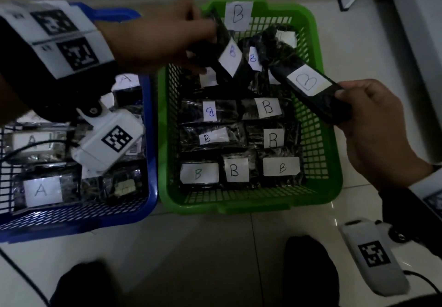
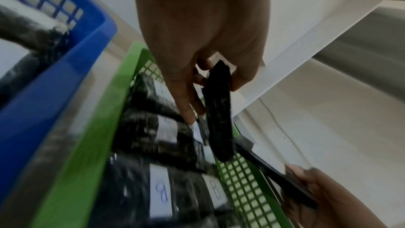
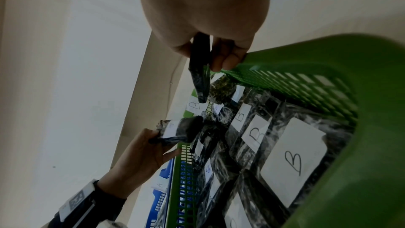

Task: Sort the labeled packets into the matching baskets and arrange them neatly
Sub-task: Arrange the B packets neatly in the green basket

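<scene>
The green basket carries a B card on its far wall and holds several dark packets labelled B in rows. My left hand pinches one dark B packet above the basket's far left; from the left wrist it hangs down edge-on. My right hand grips the end of another B packet, slanted over the basket's right rim, its far end resting on the heap at the back. The blue basket on the left holds packets labelled A.
Both baskets stand side by side on a pale tiled floor. A white cabinet rises close on the right. My two dark feet are at the near edge, just in front of the baskets.
</scene>
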`<action>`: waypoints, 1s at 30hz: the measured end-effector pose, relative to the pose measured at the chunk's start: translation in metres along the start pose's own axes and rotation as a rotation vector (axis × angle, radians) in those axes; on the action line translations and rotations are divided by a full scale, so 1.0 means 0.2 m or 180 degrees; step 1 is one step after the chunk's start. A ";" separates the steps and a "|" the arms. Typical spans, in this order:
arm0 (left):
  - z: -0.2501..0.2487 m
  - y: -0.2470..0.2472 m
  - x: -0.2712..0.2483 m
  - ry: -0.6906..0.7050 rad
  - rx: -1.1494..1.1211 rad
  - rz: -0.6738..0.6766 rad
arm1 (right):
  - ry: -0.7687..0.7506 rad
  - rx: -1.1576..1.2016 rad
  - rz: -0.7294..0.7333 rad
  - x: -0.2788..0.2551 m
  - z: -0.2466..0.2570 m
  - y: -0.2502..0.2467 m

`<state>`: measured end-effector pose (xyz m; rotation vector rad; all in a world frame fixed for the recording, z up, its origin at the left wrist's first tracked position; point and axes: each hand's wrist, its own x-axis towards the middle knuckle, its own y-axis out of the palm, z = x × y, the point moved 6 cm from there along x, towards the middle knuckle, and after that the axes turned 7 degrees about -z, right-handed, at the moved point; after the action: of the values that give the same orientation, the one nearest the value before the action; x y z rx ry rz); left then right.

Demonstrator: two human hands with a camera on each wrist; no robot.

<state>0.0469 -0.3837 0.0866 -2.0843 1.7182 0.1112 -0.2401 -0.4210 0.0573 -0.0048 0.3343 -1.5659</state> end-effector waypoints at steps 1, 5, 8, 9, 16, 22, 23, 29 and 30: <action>-0.02 -0.03 0.01 0.0096 -0.0028 -0.0024 | -0.0042 -0.0107 0.0003 0.00 0.01 0.00; -0.06 -0.11 0.03 0.0224 0.0073 -0.0010 | -0.0346 -0.0932 0.0132 0.01 0.02 0.00; -0.03 -0.13 0.03 0.0040 -0.0034 -0.0094 | -0.0488 -0.1689 0.0413 0.01 0.03 0.05; -0.02 -0.13 0.03 -0.0002 -0.0035 -0.0133 | -0.0519 -0.1905 0.0482 0.01 0.03 0.06; 0.07 -0.09 0.03 -0.0255 0.0063 -0.0188 | -0.1484 -0.3210 0.0778 -0.09 0.07 0.16; 0.09 0.07 0.03 -0.0314 0.0602 0.0215 | -0.1250 -0.2020 0.0294 -0.07 0.21 0.01; 0.08 0.10 0.03 -0.0330 0.0637 0.0242 | -0.1227 -0.1941 0.0145 -0.05 0.22 -0.02; 0.05 0.26 0.08 -0.0275 0.0721 0.0350 | -0.1033 -0.1640 -0.0169 -0.01 0.21 -0.12; 0.05 0.28 0.09 -0.0274 0.0694 0.0357 | -0.1084 -0.1625 -0.0188 -0.02 0.21 -0.12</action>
<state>-0.0001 -0.4030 0.0557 -1.8020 1.7128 0.0443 -0.2535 -0.4260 0.1039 -0.6745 0.4567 -1.4690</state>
